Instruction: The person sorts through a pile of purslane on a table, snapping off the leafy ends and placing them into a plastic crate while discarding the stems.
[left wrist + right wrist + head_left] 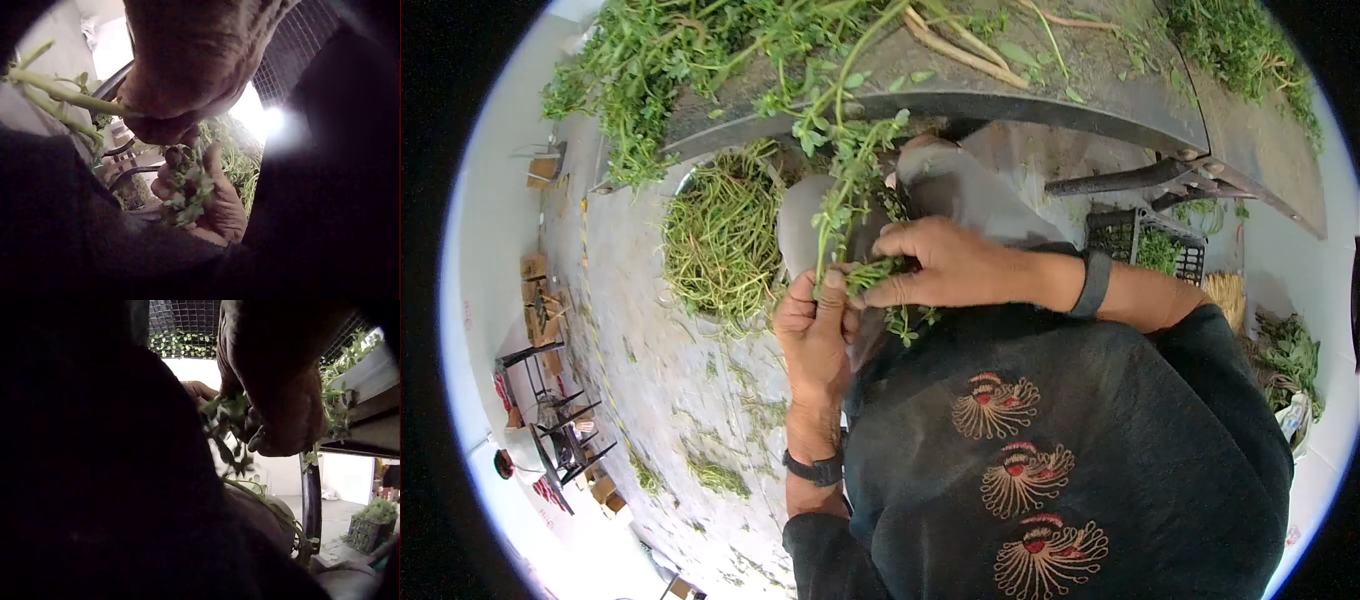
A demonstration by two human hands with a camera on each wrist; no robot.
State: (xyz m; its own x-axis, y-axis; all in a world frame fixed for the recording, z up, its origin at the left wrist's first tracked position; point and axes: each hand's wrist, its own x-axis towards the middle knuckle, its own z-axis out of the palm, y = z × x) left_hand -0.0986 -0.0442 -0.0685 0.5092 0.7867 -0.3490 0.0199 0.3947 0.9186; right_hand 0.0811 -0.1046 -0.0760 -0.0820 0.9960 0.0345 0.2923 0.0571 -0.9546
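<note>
One sprig [847, 195] (long, leafy) is pinched by the left hand [815, 335], fingers curled; the right hand [945, 265], partly closed, grips its leaves before the desk [1100, 118] edge. One stem heap [722, 240] has open floor [635, 300] beside it.

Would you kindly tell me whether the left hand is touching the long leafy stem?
Touching: the head view shows the left hand's thumb and fingers pinching the lower end of the leafy stem.
</note>
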